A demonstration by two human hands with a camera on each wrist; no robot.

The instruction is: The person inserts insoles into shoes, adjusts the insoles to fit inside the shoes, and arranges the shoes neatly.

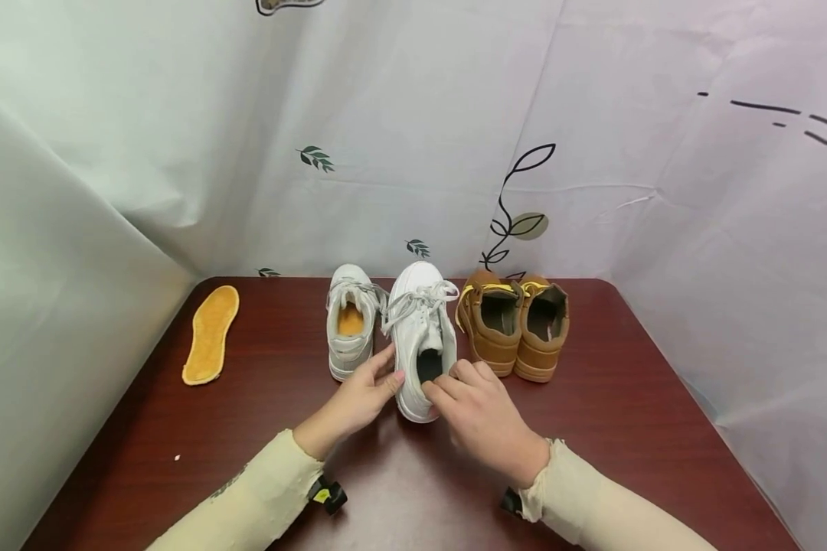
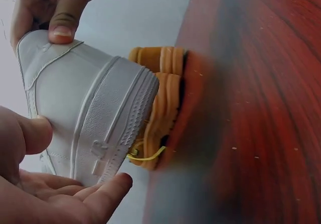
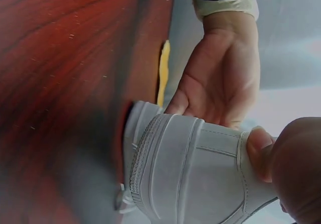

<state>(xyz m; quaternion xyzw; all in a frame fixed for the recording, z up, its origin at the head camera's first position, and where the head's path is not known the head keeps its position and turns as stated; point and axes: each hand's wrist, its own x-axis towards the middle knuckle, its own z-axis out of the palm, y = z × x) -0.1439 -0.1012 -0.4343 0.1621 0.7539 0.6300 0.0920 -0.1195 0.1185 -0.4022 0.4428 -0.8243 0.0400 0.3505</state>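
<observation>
A white lace-up sneaker (image 1: pixel 405 348) is held at the middle of the table, its toe pointing away and its heel toward me. My left hand (image 1: pixel 358 394) supports the sneaker's left side near the heel; in the left wrist view its thumb presses the upper while the fingers lie by the sole. With my right hand (image 1: pixel 485 417) I pinch the heel collar, thumb outside. Some right fingers are hidden at the opening, where the inside looks dark. Left of it stands the other white sneaker (image 1: pixel 348 348), an orange insole (image 1: pixel 350 321) visible inside.
A loose orange insole (image 1: pixel 210 337) lies flat at the table's left. Two brown shoes (image 1: pixel 494 350) with yellow laces stand side by side just right of the held sneaker. A pale curtain (image 1: pixel 400 115) hangs behind the dark red table (image 1: pixel 276 352).
</observation>
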